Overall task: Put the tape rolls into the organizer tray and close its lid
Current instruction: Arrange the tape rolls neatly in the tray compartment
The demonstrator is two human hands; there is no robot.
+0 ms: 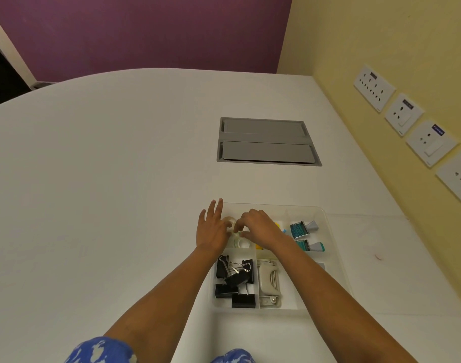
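A clear plastic organizer tray (pixel 326 216) sits on the white table, its top uncovered. In its far-left compartment lie clear tape rolls: one (pixel 230 220) at the back, another (pixel 240 241) nearer me. My left hand (pixel 212 227) rests over the tray's left edge with fingers spread, touching the back roll. My right hand (pixel 259 227) reaches across the tray and its fingertips pinch at the rolls between the two. Which roll it grips is hidden by the fingers. No lid is visible.
Black binder clips (pixel 234 280) fill the near-left compartment, a beige hole punch (pixel 268 282) the middle one, teal stampers (pixel 302 230) the far right. A grey cable hatch (pixel 267 141) is set into the table beyond. A yellow wall with sockets (pixel 403 115) runs along the right.
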